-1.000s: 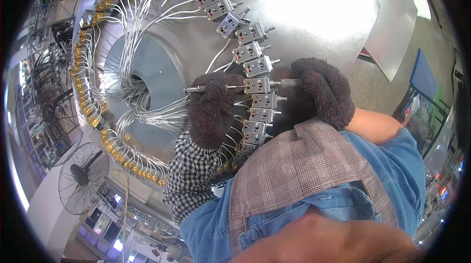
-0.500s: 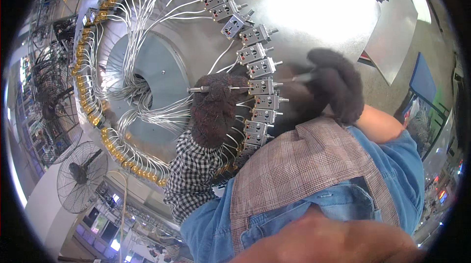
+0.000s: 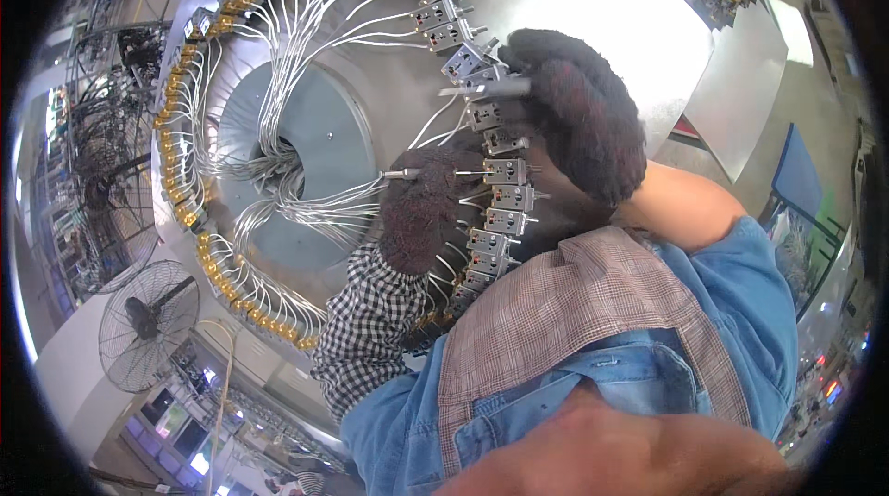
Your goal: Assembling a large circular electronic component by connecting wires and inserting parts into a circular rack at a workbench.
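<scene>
Two dark knitted gloves cover the person's hands, which work along a curved row of small grey metal boxes near the edge of a shiny metal counter (image 3: 394, 116). The left hand (image 3: 417, 213) has its fingers closed around a thin metal driver (image 3: 400, 175); the thicker end of it sticks out to the left of the glove, and its narrow shaft emerges on the other side, level with one metal box (image 3: 505, 172), whose left side it seems to meet. The right hand (image 3: 585, 116) is farther up the row, its fingers curled round a slim grey tool (image 3: 505, 87) that points left across the boxes (it is smeared by motion, so whether it touches any of them I cannot tell). Short threaded stems jut outward from the boxes, toward the person's right. White wires (image 3: 319, 209) run from the ring into a dark hole in the middle of a grey disc (image 3: 343, 144), and gold-coloured fittings (image 3: 171, 158) line the far left of the ring. A checked sleeve (image 3: 370, 329) covers the left forearm, above a brown plaid apron (image 3: 556, 320). A standing fan (image 3: 143, 320) is at the lower left, and a blue panel (image 3: 796, 170) at the right.
</scene>
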Available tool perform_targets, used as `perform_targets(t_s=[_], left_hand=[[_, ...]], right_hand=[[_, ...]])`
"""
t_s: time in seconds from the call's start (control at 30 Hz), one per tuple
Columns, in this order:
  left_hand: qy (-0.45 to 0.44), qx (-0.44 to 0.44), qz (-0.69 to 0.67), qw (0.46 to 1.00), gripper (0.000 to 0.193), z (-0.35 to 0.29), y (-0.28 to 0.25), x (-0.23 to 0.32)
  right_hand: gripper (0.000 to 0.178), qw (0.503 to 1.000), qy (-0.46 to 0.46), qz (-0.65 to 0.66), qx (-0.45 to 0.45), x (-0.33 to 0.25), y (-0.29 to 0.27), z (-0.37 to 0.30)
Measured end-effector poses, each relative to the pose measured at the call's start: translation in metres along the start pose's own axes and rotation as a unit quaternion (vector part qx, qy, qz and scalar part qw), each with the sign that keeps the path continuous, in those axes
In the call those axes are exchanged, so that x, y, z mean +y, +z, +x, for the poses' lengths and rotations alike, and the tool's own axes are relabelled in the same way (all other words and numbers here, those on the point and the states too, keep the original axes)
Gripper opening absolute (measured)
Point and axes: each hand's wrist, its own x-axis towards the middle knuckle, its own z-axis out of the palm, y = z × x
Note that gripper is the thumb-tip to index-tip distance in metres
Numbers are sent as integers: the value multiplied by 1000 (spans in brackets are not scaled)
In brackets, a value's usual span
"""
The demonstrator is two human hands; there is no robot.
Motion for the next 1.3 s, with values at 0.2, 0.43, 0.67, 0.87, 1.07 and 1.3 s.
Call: perform_targets(t_s=[0.2,0.43,0.67,0.87,1.07,1.3], left_hand=[[136,-35,613,777,28,-4,-24,-9],[4,-28,-349,937,37,8,-56,-56],[15,19,520,854,33,10,-31,-16],[3,3,-73,997,33,14,-1,4],[33,45,-39,998,32,31,14,17],[170,137,-19,976,18,64,35,29]], right_hand=[[34,944,-194,-220,-152,-29,45,15],[22,948,-11,70,-309,26,124,52],[20,946,50,-37,-317,-7,102,71],[44,996,29,-13,-87,-17,7,41],[45,998,56,-32,-17,6,3,42],[39,990,91,16,-104,6,-4,109]])
